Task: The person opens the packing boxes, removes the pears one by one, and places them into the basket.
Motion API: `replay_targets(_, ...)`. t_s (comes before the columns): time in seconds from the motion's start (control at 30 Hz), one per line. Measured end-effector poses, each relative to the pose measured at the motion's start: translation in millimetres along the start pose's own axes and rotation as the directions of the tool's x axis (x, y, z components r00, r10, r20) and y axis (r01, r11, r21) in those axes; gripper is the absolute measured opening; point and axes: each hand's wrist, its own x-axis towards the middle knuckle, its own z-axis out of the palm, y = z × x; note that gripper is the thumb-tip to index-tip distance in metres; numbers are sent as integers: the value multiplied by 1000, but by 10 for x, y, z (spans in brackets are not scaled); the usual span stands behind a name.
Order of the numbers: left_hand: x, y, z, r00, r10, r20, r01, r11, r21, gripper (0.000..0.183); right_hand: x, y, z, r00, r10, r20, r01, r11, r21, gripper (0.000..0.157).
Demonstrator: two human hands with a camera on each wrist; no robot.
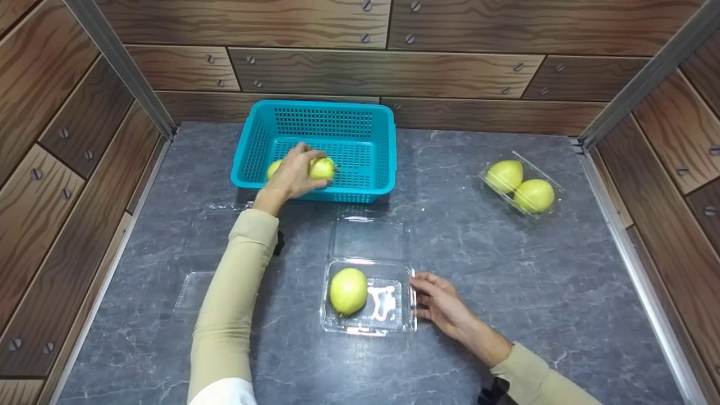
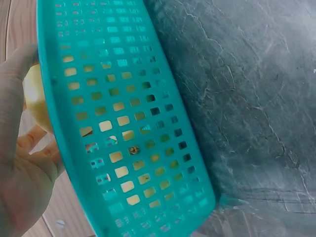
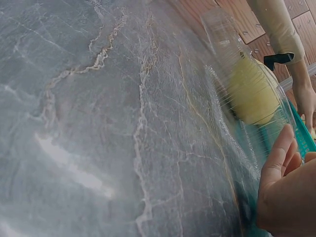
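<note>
My left hand (image 1: 292, 171) reaches into a turquoise basket (image 1: 388, 146) and grips a yellow-green pear (image 1: 322, 168). Another pear (image 1: 274, 167) lies in the basket, partly hidden by that hand. In the left wrist view, the left hand (image 2: 24, 163) is beyond the basket's perforated wall (image 2: 123, 123). An open clear plastic box (image 1: 388, 325) lies before me, lid folded back, with one pear (image 1: 348, 291) in its left half. My right hand (image 1: 441, 304) touches the box's right edge with extended fingers. The right wrist view shows this hand (image 3: 286, 192) against the clear side wall.
A clear box with two pears (image 1: 534, 196) stands at the right back. More clear plastic packaging (image 1: 194, 289) lies at the left, partly behind my left arm. Wood-patterned walls (image 1: 382, 73) and metal rails (image 1: 635, 247) bound the grey marbled table.
</note>
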Motion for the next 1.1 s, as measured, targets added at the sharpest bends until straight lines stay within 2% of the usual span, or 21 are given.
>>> replay_targets(0.17,23,-57,-4,1000,-30,1,30,999,32,65,2,2,-1,1000,1,-6,-1,1000,-3,2)
replay_targets(0.53,146,-73,28,993,-116,34,114,992,62,68,-7,-1,-6,1000,-1,-10,1,1000,-4,1)
replay_targets(0.67,213,-71,51,989,-144,42,140,987,78,66,-11,12,-5,1000,-5,-11,5,1000,1,6)
replay_targets(0.83,280,-49,86,981,-182,61,175,979,101,65,-10,24,1,1000,-10,-16,10,1000,14,7)
replay_targets(1.1,329,-82,88,963,-240,121,230,969,86,63,0,7,8,1000,-7,-22,7,1000,5,10)
